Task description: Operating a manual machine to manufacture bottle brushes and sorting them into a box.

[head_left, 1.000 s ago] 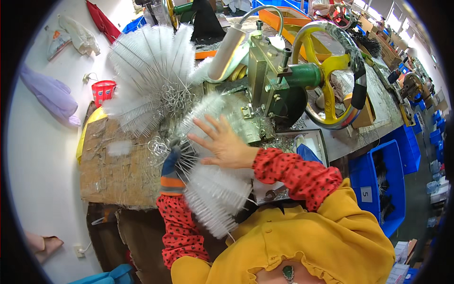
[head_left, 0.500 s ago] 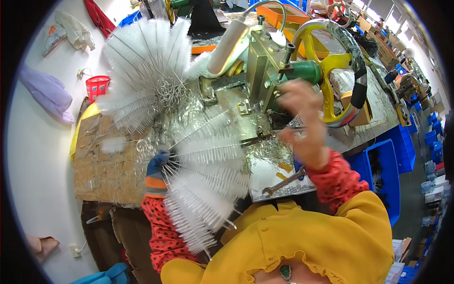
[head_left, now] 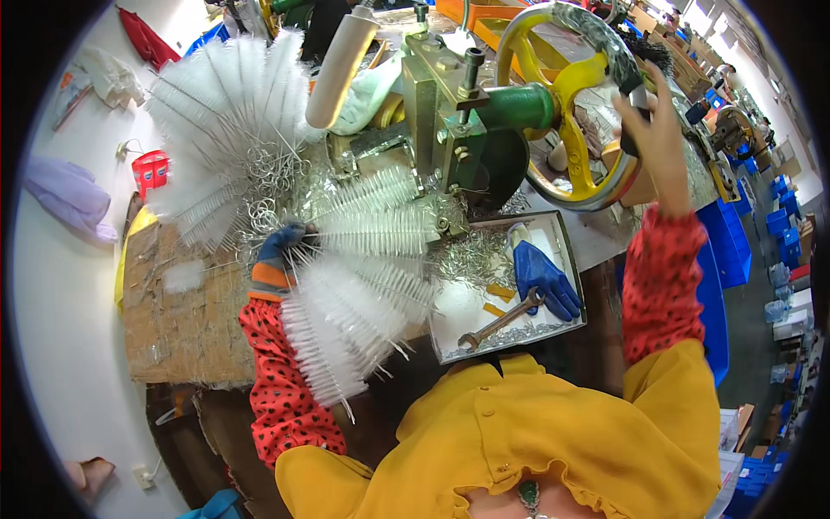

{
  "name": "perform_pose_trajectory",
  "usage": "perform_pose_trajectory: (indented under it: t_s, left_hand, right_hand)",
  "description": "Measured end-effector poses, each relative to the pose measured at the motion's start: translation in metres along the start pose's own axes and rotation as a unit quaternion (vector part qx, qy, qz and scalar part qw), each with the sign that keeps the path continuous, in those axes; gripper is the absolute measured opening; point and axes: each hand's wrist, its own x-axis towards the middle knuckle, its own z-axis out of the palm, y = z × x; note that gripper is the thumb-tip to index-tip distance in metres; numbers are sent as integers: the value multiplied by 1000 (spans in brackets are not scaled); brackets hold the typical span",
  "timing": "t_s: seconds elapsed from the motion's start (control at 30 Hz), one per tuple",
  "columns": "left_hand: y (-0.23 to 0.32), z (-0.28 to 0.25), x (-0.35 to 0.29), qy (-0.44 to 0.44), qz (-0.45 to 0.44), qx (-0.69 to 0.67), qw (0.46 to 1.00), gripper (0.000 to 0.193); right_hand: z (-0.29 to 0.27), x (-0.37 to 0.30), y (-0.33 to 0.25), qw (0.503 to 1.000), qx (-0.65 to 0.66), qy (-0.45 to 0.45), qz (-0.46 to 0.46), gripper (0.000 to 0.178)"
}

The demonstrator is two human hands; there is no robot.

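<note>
My left hand (head_left: pixel 278 251), in a grey and blue glove with an orange band, is closed on the wire ends of several white-bristled tube brushes (head_left: pixel 367 268). Their bristles fan out rightward and down toward my body. Bare, my right hand (head_left: pixel 659 138) is at the black-wrapped part of the rim of a yellow-spoked handwheel (head_left: pixel 566 78), thumb and fingers on either side of it. The wheel sits on the green shaft of a metal press (head_left: pixel 445 95). A larger fan of similar brushes (head_left: pixel 233 121), with looped wire ends, lies on the bench at left.
A shallow white tray (head_left: pixel 450 320) by my body holds metal scraps, a wrench (head_left: pixel 501 322) and a blue glove (head_left: pixel 545 277). Worn cardboard (head_left: pixel 186 303) covers the left bench. A white cylindrical lamp (head_left: pixel 341 69) hangs left of the press. Blue bins (head_left: pixel 724 242) stand at right.
My right hand has moved from beside the press out to the handwheel's rim, uncovering the tray and blue glove. The left hand keeps hold of the brushes. The whole view has shifted slightly.
</note>
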Motion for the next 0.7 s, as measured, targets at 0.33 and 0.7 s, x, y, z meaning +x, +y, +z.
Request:
perform_pose_trajectory:
  t_s: [0.33, 0.7]
  left_hand:
    - [6, 5, 16, -11, 14, 144, 989, 24]
    - [7, -16, 32, -42, -4, 177, 983, 21]
  right_hand:
    - [6, -16, 18, 994, 106, 0, -19, 27]
    - [-7, -18, 16, 996, -72, -39, 45, 47]
